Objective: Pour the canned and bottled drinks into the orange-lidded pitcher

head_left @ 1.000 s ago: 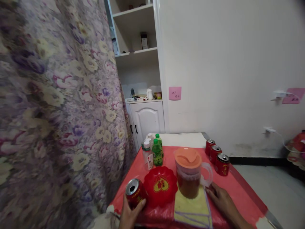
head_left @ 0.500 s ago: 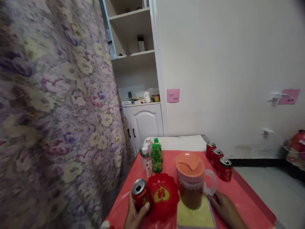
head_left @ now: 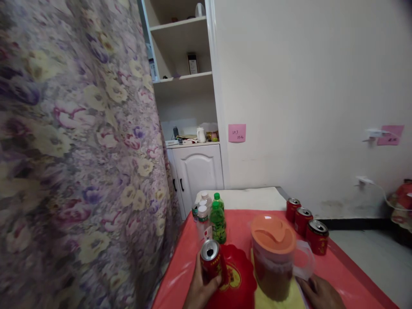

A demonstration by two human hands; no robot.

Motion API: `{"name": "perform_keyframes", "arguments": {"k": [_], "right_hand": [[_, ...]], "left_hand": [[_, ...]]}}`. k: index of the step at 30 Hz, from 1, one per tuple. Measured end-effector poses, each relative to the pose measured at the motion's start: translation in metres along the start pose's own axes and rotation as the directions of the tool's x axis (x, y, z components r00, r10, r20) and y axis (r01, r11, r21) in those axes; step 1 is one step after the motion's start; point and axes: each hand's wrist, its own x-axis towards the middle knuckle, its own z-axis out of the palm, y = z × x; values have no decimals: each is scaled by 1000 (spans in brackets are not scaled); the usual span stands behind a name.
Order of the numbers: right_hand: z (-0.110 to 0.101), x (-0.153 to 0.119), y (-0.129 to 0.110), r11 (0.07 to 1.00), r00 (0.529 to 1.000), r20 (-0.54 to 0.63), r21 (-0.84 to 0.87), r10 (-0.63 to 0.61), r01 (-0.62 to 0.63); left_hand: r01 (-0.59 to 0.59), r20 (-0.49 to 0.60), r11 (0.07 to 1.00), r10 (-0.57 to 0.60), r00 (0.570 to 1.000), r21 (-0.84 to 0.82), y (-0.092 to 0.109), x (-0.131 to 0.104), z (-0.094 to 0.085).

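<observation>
Head: cylindrical can [head_left: 216, 265], scalloped dish [head_left: 245, 288]

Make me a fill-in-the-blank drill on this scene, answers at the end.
The left hand holds a red ____.
The lid on the pitcher is ____.
The pitcher stands on a ____ cloth.
To the pitcher's right stand ____ other red cans.
Missing words: can; orange; yellow; three.

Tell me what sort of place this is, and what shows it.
Probably a room in a home: a floral curtain hangs at the left, a white cupboard with shelves above it stands behind, and a red-covered table bears a lidded pitcher.
</observation>
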Motion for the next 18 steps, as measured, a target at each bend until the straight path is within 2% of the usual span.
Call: {"name": "perform_keyframes", "arguments": {"k": [3, 9, 13, 18], "right_hand": [[0, 0, 1, 1000, 1000, -21, -13, -2, 2], [-1, -2, -4, 997, 993, -99, -33, 66, -69], [-1, -2, -9, 995, 992, -106, -61, 72, -79], [1, 1, -2, 993, 990, -88, -32, 112, -116]], "left_hand": [[-60, 164, 998, 59, 985, 0, 6, 15, 0], [-60, 300, 998, 58, 952, -2, 18, 35, 6], [-33, 314, 999, 44, 948, -40, 2, 41, 7], [-22, 229, 982, 65, 971, -185, -20, 39, 9]]}}
